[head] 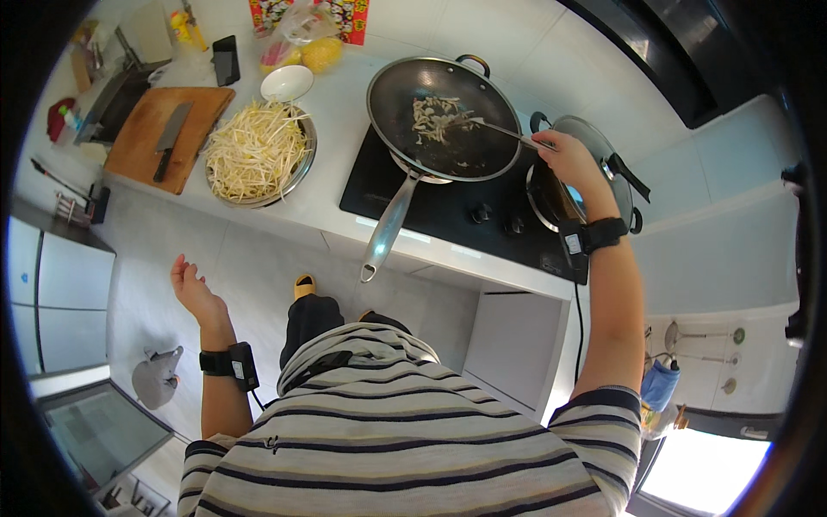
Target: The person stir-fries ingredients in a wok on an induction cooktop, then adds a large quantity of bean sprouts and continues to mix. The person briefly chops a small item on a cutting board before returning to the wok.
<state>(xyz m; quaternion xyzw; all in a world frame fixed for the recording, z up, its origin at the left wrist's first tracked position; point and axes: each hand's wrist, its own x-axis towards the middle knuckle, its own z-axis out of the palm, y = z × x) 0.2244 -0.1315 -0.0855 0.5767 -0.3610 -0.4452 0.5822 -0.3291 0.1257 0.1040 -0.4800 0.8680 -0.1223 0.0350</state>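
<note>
With my right hand (pixel 563 155) I grip the handle of a metal spatula (pixel 504 131), whose far end lies among pale sliced pieces of food (pixel 439 117) in a wok (pixel 400 84). The wok stands on a black cooktop (pixel 446 213), its steel handle (pixel 391 226) pointing towards me. My left hand (pixel 192 284) hangs over the floor, fingers loosely curled, with nothing seen in it. Left of the cooktop, a metal bowl (pixel 307 171) holds a heap of bean sprouts (pixel 255 152).
A cleaver (pixel 173 132) lies on a wooden cutting board (pixel 136 142). Behind the sprouts stand a white bowl (pixel 287 83), a phone (pixel 226 61) and bagged yellow fruit (pixel 321 54). Right of the wok is a pot, with a glass lid (pixel 585 139) beside it. A range hood (pixel 678 45) hangs above.
</note>
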